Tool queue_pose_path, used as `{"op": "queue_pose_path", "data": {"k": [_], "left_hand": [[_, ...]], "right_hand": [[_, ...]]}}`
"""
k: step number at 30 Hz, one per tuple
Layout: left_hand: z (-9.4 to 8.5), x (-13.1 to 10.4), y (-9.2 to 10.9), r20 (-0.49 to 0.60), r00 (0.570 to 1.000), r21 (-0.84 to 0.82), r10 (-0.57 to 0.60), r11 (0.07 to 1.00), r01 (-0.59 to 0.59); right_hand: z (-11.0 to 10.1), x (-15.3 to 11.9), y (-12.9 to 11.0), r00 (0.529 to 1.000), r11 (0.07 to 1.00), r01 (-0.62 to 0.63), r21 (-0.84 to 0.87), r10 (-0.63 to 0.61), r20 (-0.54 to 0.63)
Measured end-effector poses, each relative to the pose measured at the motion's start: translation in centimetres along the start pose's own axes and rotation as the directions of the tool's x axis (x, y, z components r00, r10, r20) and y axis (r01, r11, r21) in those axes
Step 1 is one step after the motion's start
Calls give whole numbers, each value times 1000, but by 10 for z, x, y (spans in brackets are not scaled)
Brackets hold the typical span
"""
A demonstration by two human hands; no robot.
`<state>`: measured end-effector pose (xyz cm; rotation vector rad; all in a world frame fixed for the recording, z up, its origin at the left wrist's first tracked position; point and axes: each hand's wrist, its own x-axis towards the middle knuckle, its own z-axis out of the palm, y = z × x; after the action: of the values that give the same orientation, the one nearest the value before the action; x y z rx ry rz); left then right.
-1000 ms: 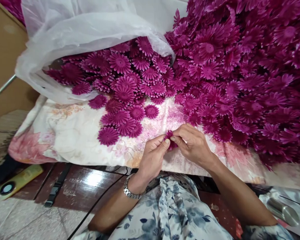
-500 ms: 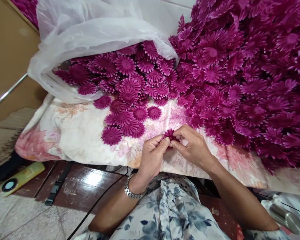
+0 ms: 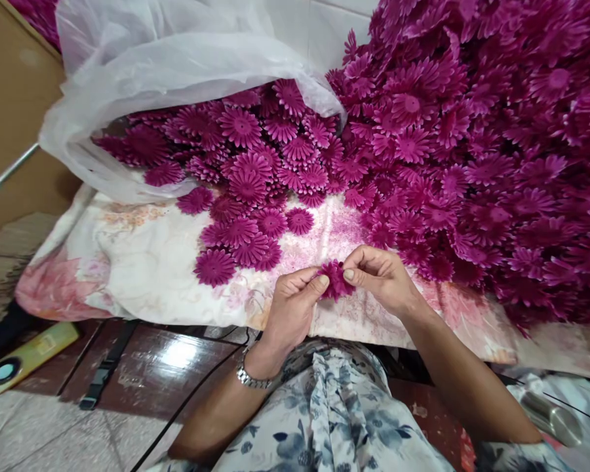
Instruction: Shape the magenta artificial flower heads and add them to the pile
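One magenta daisy-like flower head [image 3: 335, 283] is sitting between left hand [image 3: 293, 307] and right hand [image 3: 389, 283], both pinching it at opposite edges, neither clearly nearer; round, no long axis showing.

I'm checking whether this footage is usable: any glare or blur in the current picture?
Head view: white glare on the dark red bench; the held flower fairly clear; the flower heap softer toward the right edge.

On the cream floral cloth there, loose magenta daisy-shaped flowers [image 3: 214, 267] lie before that filmy white plastic bag [image 3: 172, 62].
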<state>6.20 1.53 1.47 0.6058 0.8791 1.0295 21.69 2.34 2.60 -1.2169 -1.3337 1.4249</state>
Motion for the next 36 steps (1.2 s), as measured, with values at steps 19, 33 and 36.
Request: {"op": "queue_pose_path", "data": {"k": [19,33,36], "left_hand": [[-8,-1,5,-57,998,-7,30,1000,-30],[-2,1,-13,8,999,8,44,999,-44],[-3,0,-10,-14,998,-12,57,998,-57]], "right_hand": [[-35,11,-37,805,379,79,-922,-570,-165],[9,3,-4,816,426,486,-763,-533,223],[-11,10,-14,830,435,395,-809,-546,112]]}}
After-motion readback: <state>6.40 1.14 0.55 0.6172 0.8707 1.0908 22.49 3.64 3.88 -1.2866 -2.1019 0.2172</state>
